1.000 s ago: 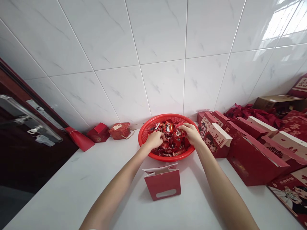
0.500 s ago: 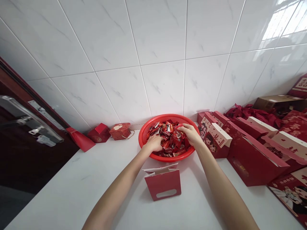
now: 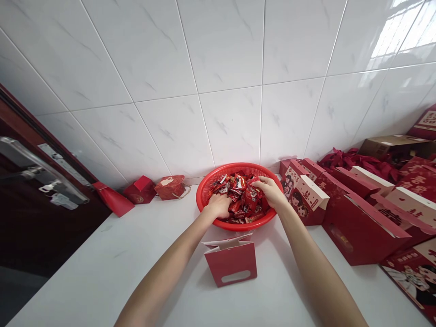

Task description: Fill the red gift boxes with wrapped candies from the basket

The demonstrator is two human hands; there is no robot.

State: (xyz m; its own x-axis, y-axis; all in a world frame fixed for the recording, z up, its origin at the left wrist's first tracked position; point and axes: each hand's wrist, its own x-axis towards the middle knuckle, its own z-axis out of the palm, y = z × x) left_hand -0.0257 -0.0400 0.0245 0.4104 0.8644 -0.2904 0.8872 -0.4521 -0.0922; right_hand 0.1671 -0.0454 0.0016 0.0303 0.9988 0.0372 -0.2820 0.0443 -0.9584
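Note:
A red plastic basket [image 3: 204, 200] stands against the wall, heaped with wrapped candies [image 3: 243, 200] in shiny red packets. My left hand [image 3: 220, 205] is inside it on the left, fingers curled down into the pile; their tips are hidden, and I cannot make out what they hold. At the right side of the basket, my right hand [image 3: 269, 190] pinches a red wrapped candy [image 3: 255, 180] between thumb and fingers. Between my forearms, just in front of the basket, a small red gift box [image 3: 231, 263] stands upright with its top flaps open and a pale oval on its front.
Printed red gift boxes [image 3: 363, 227] crowd the counter [image 3: 85, 268] on the right, with dark red ribbon or cloth [image 3: 354, 161] and a cardboard box [image 3: 397, 143] behind. Several small red boxes [image 3: 140, 188] line the wall at left. A dark door [image 3: 30, 218] with keys [image 3: 63, 200] borders the left.
Both hands stay in the basket. My left hand's fingers have sunk slightly deeper among the candies; my right hand keeps its pinch with barely any shift.

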